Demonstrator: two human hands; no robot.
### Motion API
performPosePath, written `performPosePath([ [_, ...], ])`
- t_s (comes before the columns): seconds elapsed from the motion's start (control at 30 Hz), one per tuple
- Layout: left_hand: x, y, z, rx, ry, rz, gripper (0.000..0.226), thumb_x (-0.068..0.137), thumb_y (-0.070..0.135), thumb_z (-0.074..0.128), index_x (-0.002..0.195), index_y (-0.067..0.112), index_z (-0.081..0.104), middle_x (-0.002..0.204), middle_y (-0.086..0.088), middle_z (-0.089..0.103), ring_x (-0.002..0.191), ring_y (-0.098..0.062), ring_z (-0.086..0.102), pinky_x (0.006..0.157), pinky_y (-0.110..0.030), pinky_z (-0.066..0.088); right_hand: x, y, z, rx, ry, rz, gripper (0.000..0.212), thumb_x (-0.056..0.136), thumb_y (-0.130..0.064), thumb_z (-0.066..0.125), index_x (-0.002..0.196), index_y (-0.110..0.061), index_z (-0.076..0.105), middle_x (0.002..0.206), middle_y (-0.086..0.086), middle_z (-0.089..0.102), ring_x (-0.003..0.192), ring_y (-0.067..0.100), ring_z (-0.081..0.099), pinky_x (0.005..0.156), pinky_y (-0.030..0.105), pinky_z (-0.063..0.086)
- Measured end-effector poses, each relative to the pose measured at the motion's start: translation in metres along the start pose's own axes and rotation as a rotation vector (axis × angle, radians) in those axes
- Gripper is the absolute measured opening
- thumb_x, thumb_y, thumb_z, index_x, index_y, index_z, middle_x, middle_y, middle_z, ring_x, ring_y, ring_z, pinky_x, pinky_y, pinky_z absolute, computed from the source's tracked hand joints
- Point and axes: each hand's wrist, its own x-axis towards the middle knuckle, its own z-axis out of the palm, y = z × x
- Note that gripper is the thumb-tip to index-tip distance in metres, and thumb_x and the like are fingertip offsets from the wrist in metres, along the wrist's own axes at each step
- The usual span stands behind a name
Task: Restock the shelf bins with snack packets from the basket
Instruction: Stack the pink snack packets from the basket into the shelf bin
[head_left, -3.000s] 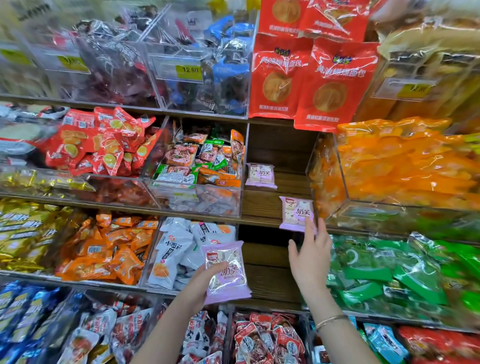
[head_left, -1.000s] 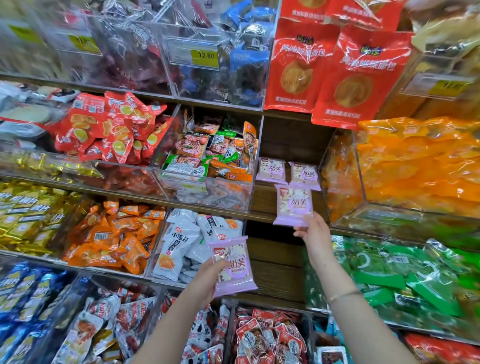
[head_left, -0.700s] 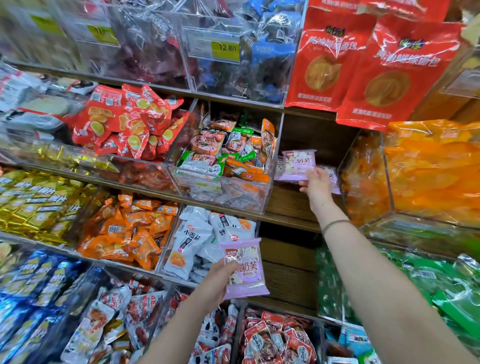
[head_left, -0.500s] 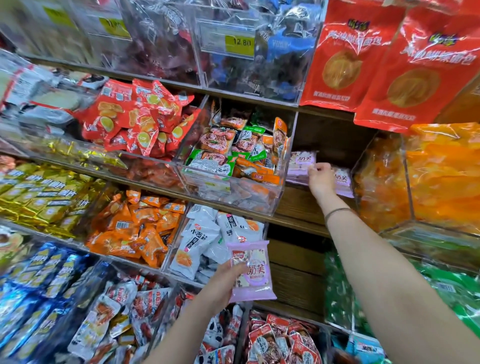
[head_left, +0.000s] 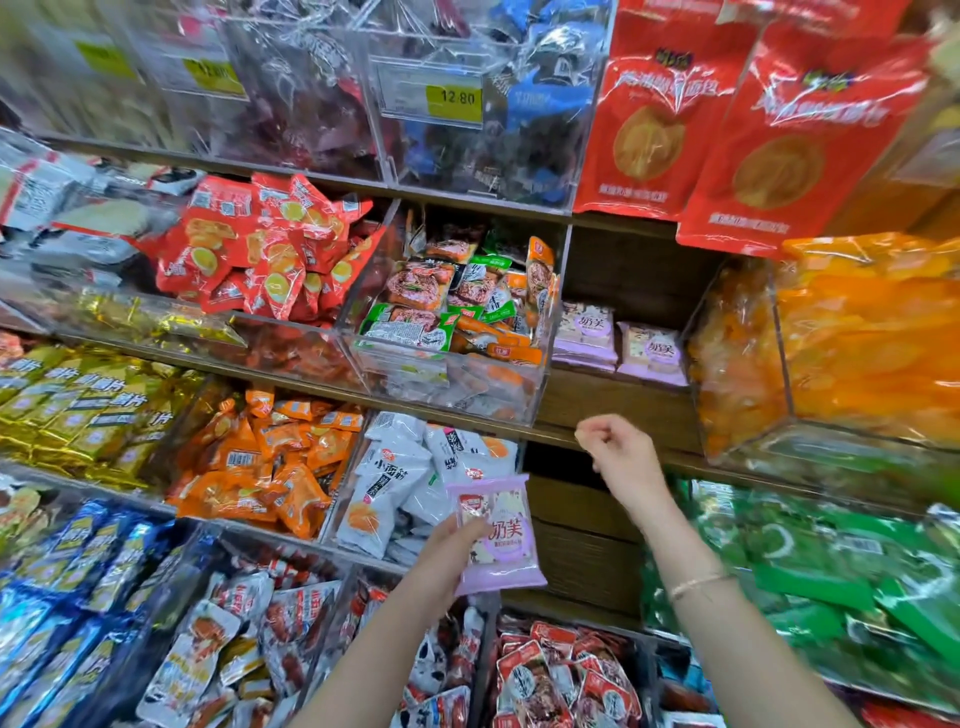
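Note:
My left hand (head_left: 449, 545) grips a pink snack packet (head_left: 498, 535) low in the middle of the view, in front of the white-packet bin. My right hand (head_left: 618, 454) hangs loosely curled with nothing in it, just below the edge of the wooden shelf (head_left: 613, 405). Pink packets of the same kind (head_left: 618, 340) stand side by side at the back of that bare wooden slot, between the mixed-snack bin and the orange-packet bin. No basket is in view.
Clear acrylic bins surround the slot: mixed green and orange packets (head_left: 457, 312) to its left, orange packets (head_left: 852, 338) to its right, white packets (head_left: 415, 478) below left, green packets (head_left: 831, 571) below right. Large red bags (head_left: 737, 114) hang above.
My right hand set its pink packet down beside the others at the back of the slot, let go and drew back down and toward me. My left hand kept its packet.

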Motion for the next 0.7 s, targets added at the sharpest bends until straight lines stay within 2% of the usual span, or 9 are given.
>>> performPosePath([
  [0.1,0.003,-0.003,0.007,-0.025,0.037,0.046,0.035,0.088,0.021,0.063,0.117,0.014,0.045,0.115,0.006,0.057,0.103,-0.015,0.055,0.086,-0.034,0.045,-0.058,0.025,0.017,0.031,-0.192,0.055,0.008,0.087,-0.021,0.064,0.08,-0.025,0.063,0.072,-0.009,0.058,0.06,0.002,0.049,0.054,0.01,0.039],
  [0.13,0.001,-0.003,0.011,-0.052,0.03,0.064,0.041,0.088,0.021,0.063,0.124,0.011,0.047,0.13,0.001,0.053,0.114,-0.021,0.053,0.086,-0.036,0.048,-0.072,0.031,0.023,0.016,-0.271,0.089,0.006,0.089,-0.025,0.064,0.084,-0.023,0.062,0.076,-0.008,0.057,0.064,0.004,0.049,0.056,0.01,0.038],
  [0.2,-0.003,-0.007,0.019,-0.06,0.032,0.097,0.053,0.088,0.024,0.064,0.136,0.014,0.043,0.139,-0.001,0.045,0.125,-0.022,0.047,0.082,-0.035,0.049,-0.091,0.041,0.03,-0.013,-0.393,0.151,0.014,0.091,-0.036,0.059,0.091,-0.022,0.059,0.083,-0.005,0.058,0.07,0.004,0.052,0.06,0.012,0.038],
  [0.27,-0.007,-0.007,0.023,0.002,0.032,0.153,0.028,0.09,0.02,0.062,0.117,0.017,0.056,0.12,0.006,0.061,0.107,-0.003,0.058,0.082,-0.024,0.05,-0.101,0.045,0.031,0.057,-0.399,0.199,0.014,0.092,-0.037,0.056,0.095,-0.024,0.061,0.083,-0.009,0.063,0.068,-0.001,0.056,0.058,0.014,0.041],
  [0.33,-0.012,-0.006,0.026,0.171,0.014,0.272,0.007,0.092,0.018,0.061,0.099,0.018,0.061,0.087,0.016,0.071,0.074,0.009,0.064,0.065,-0.011,0.051,-0.104,0.044,0.026,0.208,-0.353,0.239,0.013,0.092,-0.033,0.058,0.093,-0.024,0.067,0.077,-0.007,0.064,0.061,0.003,0.056,0.052,0.017,0.043],
  [0.43,-0.013,-0.005,0.011,0.429,0.118,0.482,0.021,0.089,0.029,0.065,0.102,0.014,0.059,0.089,0.002,0.069,0.084,-0.012,0.066,0.076,-0.022,0.054,-0.097,0.043,0.012,0.424,-0.214,0.315,0.014,0.091,-0.027,0.06,0.093,-0.018,0.07,0.068,0.002,0.062,0.052,0.009,0.051,0.045,0.019,0.04],
  [0.5,-0.006,-0.007,-0.012,0.731,0.29,0.671,0.02,0.087,0.035,0.065,0.095,0.018,0.058,0.085,0.006,0.064,0.082,-0.009,0.061,0.071,-0.022,0.051,-0.087,0.041,-0.002,0.499,-0.129,0.343,0.019,0.092,-0.026,0.059,0.099,-0.011,0.066,0.065,0.002,0.062,0.05,0.01,0.049,0.042,0.02,0.039],
  [0.57,0.003,-0.016,-0.038,1.062,0.419,0.798,0.025,0.088,0.041,0.062,0.088,0.017,0.059,0.078,0.006,0.06,0.075,-0.013,0.059,0.067,-0.03,0.05,-0.076,0.038,-0.015,0.551,-0.052,0.336,0.018,0.094,-0.025,0.056,0.099,-0.009,0.064,0.067,0.002,0.062,0.048,0.009,0.048,0.041,0.02,0.038],
  [0.7,0.017,-0.033,-0.054,1.401,0.524,0.909,0.045,0.095,0.055,0.031,0.068,0.019,0.043,0.061,0.006,0.036,0.057,-0.019,0.039,0.06,-0.033,0.038,-0.042,0.021,-0.029,0.629,0.109,0.29,0.017,0.096,-0.023,0.052,0.096,-0.01,0.062,0.073,0.004,0.062,0.046,0.008,0.045,0.039,0.019,0.035],
])
